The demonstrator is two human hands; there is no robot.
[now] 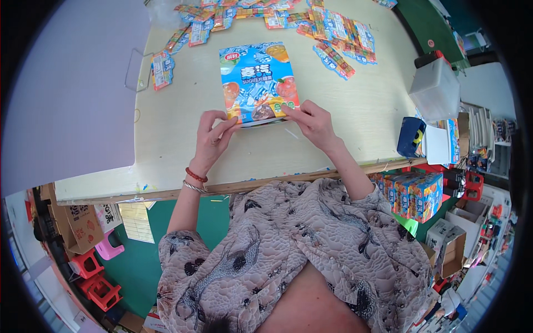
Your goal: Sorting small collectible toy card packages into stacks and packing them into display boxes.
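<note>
A blue carton [259,80] printed with fruit and drinks lies on the pale table in front of me, its printed face up. My left hand [215,136] pinches its near left corner between thumb and fingers. At the near right corner my right hand [312,123] grips the carton the same way. Along the near edge, between the two hands, a thin dark gap shows under the printed panel. What the carton holds inside is hidden.
Colourful candy packs [338,33] are strewn over the table's far side, one pack [162,70] apart at the left. A translucent plastic bin [436,89] and a dark blue cup [411,136] stand at the right edge. Stacked cartons [411,194] sit below, beside me.
</note>
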